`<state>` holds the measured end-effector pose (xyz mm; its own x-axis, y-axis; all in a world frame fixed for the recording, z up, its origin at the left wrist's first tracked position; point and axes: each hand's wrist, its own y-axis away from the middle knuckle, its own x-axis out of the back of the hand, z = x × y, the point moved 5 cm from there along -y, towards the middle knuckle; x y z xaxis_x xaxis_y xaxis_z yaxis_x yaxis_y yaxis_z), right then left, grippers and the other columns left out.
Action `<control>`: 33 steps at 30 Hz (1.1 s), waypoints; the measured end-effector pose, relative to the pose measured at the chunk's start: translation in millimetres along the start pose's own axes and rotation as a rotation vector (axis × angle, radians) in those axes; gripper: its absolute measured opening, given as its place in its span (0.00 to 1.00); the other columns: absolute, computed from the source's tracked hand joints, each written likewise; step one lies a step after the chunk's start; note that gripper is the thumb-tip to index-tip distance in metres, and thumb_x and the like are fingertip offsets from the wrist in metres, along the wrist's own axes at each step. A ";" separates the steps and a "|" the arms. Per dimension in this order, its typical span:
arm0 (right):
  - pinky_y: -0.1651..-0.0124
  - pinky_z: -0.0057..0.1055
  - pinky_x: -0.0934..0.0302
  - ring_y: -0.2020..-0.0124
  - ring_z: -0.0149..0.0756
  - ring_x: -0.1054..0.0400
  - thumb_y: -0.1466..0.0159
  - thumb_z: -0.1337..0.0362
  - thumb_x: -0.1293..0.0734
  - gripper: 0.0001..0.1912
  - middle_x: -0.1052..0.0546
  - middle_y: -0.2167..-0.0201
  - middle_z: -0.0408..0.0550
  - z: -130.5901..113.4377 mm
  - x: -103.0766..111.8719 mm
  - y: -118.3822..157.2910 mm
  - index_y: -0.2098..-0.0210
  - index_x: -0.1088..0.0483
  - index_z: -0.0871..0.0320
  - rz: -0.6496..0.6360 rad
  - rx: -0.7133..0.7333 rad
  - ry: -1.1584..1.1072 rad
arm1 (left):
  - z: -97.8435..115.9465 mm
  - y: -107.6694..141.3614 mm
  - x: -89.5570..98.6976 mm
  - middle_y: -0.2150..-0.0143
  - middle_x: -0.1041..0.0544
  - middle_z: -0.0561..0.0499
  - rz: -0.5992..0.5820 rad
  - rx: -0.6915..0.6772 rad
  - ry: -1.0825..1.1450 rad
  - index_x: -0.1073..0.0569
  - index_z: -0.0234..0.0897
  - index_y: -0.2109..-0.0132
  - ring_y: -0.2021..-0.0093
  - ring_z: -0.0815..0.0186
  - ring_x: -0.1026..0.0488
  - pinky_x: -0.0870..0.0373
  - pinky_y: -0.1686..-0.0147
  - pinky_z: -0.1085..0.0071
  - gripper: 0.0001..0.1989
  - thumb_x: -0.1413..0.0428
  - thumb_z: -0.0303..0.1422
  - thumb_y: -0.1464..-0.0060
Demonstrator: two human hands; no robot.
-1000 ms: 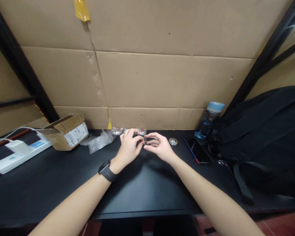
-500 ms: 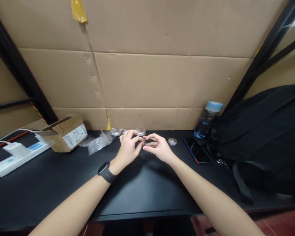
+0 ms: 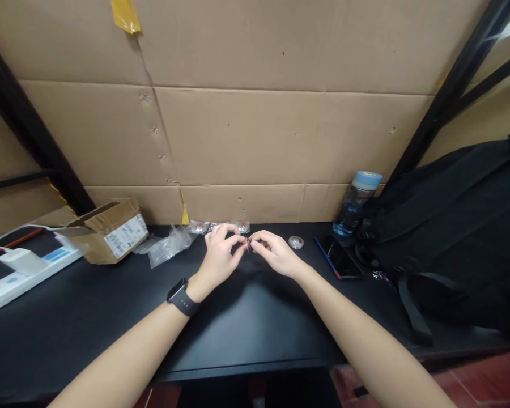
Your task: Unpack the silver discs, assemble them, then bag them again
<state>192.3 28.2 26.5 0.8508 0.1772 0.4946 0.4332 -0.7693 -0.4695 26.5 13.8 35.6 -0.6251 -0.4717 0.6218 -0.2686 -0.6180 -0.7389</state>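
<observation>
Over the black table (image 3: 221,340), my left hand (image 3: 223,252) pinches a small, thin object (image 3: 247,244) with thumb and fingertips. It is seen edge-on, with a bit of red near it, and is too small to name. My right hand (image 3: 276,252) meets it from the other side, its fingers closed at the object's edge; what they grip is hidden. A small round clear item (image 3: 296,242) lies just right of my right hand. Behind my left hand are small clear packets (image 3: 198,227) and a crumpled plastic bag (image 3: 170,247).
An open cardboard box (image 3: 106,235) and a white power strip (image 3: 34,276) with a plugged charger stand left. At right are a phone (image 3: 340,258), a blue-lidded bottle (image 3: 355,204) and a black backpack (image 3: 463,238). A cardboard wall (image 3: 238,141) rises behind.
My right hand's fingers have drawn closer together around the small object, and its thumb has moved up. The small object now looks thinner. The view has shifted slightly.
</observation>
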 end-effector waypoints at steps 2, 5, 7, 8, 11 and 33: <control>0.57 0.30 0.36 0.58 0.35 0.30 0.28 0.58 0.39 0.12 0.25 0.58 0.49 -4.7 2.1 -0.2 0.62 0.28 0.56 0.009 0.067 0.102 | 0.7 1.1 -1.4 0.53 0.27 0.47 -0.009 0.002 0.002 0.22 0.43 0.62 0.48 0.55 0.33 0.41 0.49 0.56 0.04 0.42 0.33 0.40; 0.56 0.31 0.37 0.58 0.35 0.32 0.28 0.61 0.40 0.10 0.26 0.59 0.49 -7.2 0.6 0.1 0.63 0.30 0.56 0.001 0.108 0.168 | 1.5 2.1 -3.2 0.53 0.27 0.48 -0.026 -0.001 0.008 0.22 0.43 0.62 0.47 0.56 0.33 0.41 0.49 0.57 0.04 0.42 0.33 0.40; 0.55 0.31 0.37 0.58 0.35 0.32 0.28 0.63 0.40 0.09 0.26 0.58 0.49 -7.1 0.2 0.6 0.63 0.30 0.56 0.003 0.123 0.200 | 2.1 1.6 -3.1 0.53 0.27 0.48 -0.037 -0.004 0.018 0.23 0.43 0.62 0.47 0.56 0.32 0.42 0.49 0.57 0.03 0.42 0.33 0.40; 0.54 0.31 0.36 0.58 0.35 0.32 0.28 0.64 0.40 0.09 0.27 0.58 0.49 -6.6 0.6 1.0 0.63 0.30 0.56 0.002 0.126 0.218 | 1.8 0.9 -2.3 0.53 0.27 0.49 -0.037 0.005 0.025 0.24 0.43 0.61 0.47 0.57 0.32 0.42 0.48 0.57 0.02 0.42 0.33 0.39; 0.51 0.33 0.36 0.57 0.35 0.32 0.30 0.65 0.39 0.08 0.28 0.57 0.49 -3.6 2.0 3.2 0.64 0.30 0.56 -0.049 0.134 0.308 | -0.7 -1.5 1.1 0.53 0.27 0.48 -0.027 0.061 0.051 0.28 0.41 0.57 0.49 0.58 0.31 0.41 0.48 0.59 0.04 0.45 0.33 0.37; 0.46 0.35 0.38 0.51 0.38 0.32 0.34 0.70 0.37 0.07 0.28 0.53 0.51 10.2 20.2 2.9 0.69 0.30 0.58 -0.080 0.105 0.407 | 11.1 24.3 -37.5 0.30 0.37 0.51 -0.660 -0.198 0.126 0.37 0.58 0.33 0.30 0.51 0.46 0.44 0.37 0.45 0.22 0.54 0.41 0.31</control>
<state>213.8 35.8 27.7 0.6359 -0.0391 0.7708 0.5388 -0.6926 -0.4796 51.5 9.4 -2.8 -0.3623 0.0469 0.9309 -0.7423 -0.6186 -0.2578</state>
